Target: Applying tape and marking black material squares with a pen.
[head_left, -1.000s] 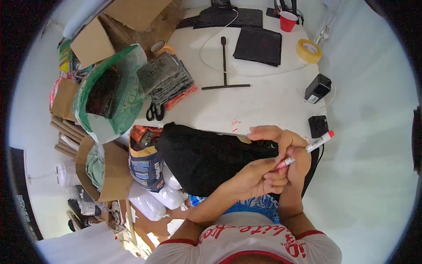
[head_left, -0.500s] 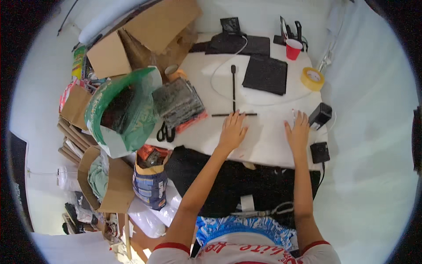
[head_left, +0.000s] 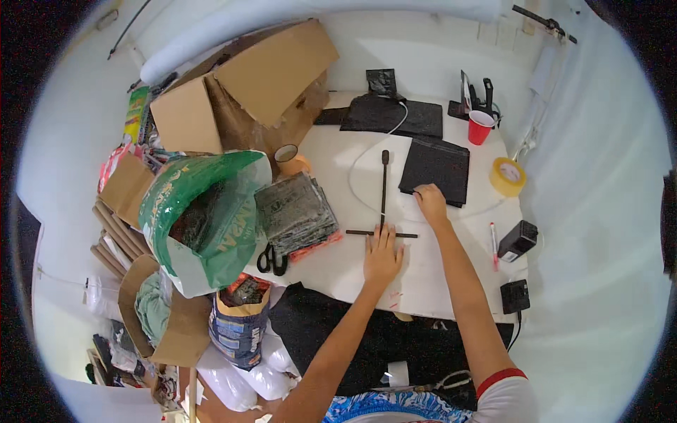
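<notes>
On the white table lies a black T-shaped bar wrench [head_left: 385,187], its long shaft pointing away from me and its crossbar towards me. My left hand [head_left: 383,261] lies flat with fingers stretched, the tips over the joint of shaft and crossbar. To the right is a stack of square black sheets [head_left: 436,168]. My right hand [head_left: 431,203] is at the stack's near left corner, fingers bent together and pinching its edge. A white cable [head_left: 352,169] loops round the wrench and passes near both hands. A red and white marker [head_left: 493,247] lies to the right.
At left are a green plastic bag [head_left: 204,254], a pile of grey packets [head_left: 300,211], black-handled scissors [head_left: 271,261] and a large cardboard box [head_left: 282,74]. Rightward stand a red cup [head_left: 481,128], yellow tape roll [head_left: 508,177] and black box-shaped device [head_left: 518,241].
My right hand has moved left and away from me, from beside the marker to the black stack's corner. My left hand stays at the wrench. The view has tilted upward.
</notes>
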{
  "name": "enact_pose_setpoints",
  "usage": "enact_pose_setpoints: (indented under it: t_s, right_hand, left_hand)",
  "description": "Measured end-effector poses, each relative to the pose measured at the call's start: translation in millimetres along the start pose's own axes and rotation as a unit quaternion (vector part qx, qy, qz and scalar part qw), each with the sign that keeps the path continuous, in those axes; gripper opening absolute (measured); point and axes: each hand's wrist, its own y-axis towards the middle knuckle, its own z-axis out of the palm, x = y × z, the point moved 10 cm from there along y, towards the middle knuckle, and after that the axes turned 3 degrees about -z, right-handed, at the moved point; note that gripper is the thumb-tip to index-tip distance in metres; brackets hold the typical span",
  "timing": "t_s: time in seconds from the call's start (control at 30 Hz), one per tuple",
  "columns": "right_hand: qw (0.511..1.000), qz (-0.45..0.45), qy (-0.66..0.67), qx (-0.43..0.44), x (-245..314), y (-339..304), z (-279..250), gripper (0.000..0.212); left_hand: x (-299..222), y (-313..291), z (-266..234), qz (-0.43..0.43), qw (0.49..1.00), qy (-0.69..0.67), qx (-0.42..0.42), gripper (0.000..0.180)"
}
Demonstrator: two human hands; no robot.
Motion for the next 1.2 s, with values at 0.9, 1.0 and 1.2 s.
enact_pose_setpoints:
  t_s: [0.9,1.0,1.2]
  right_hand:
    - [0.873,0.276,0.393,-0.086,-87.3,-1.7,-0.4,0.022]
    - [0.829,0.237,0.491,-0.122,-68.0,0.4,-12.5,0.021]
    - [0.929,0.136,0.329,-0.101,-32.8,-4.8,-72.9,0.015]
  left_hand:
    - [-3.4,0.7,5.1,0.001,1.000,-0.015,0.024,0.054]
    - [5.4,-2.4,3.4,-0.008,1.000,-0.007,0.019,0.054]
    - [3.4,-3.9,2.7,-0.017,0.998,-0.053,0.015,0.053]
